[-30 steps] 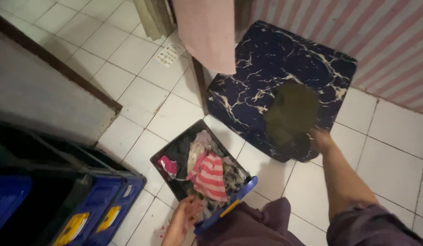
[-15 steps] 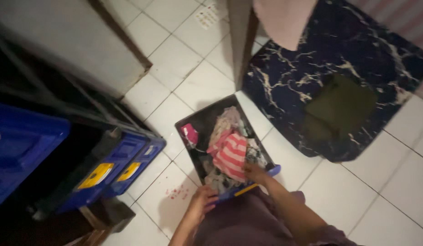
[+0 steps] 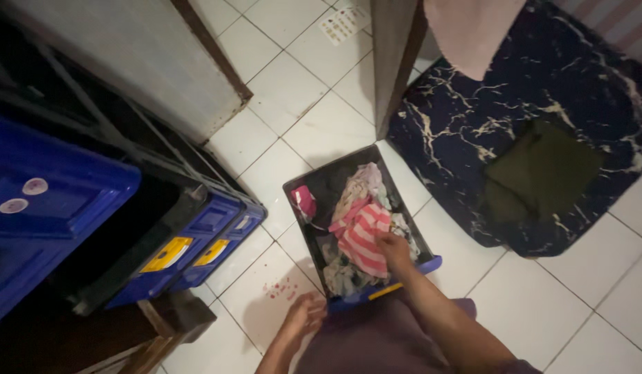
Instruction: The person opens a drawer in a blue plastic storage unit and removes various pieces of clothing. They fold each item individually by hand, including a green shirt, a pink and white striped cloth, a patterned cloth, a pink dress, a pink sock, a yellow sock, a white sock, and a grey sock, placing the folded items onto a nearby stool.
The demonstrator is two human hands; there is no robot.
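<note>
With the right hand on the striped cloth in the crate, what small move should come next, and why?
Probably close the right hand on the pink striped garment and lift it: the fingers already rest on it atop the pile, while the left hand steadies the crate.

Crowded floor around the bin
Blue crates (image 3: 196, 242) block the left; bare tiles (image 3: 542, 305) lie open right of the bin (image 3: 383, 294).

Under right hand (image 3: 392, 248): pink/white striped cloth (image 3: 363, 236). Bin (image 3: 314, 235) black w/ blue front edge. By left hand (image 3: 303, 315): white floor tiles (image 3: 293, 76). Far beyond right hand: navy marbled cushion (image 3: 473, 131), olive cloth (image 3: 542, 173).
</note>
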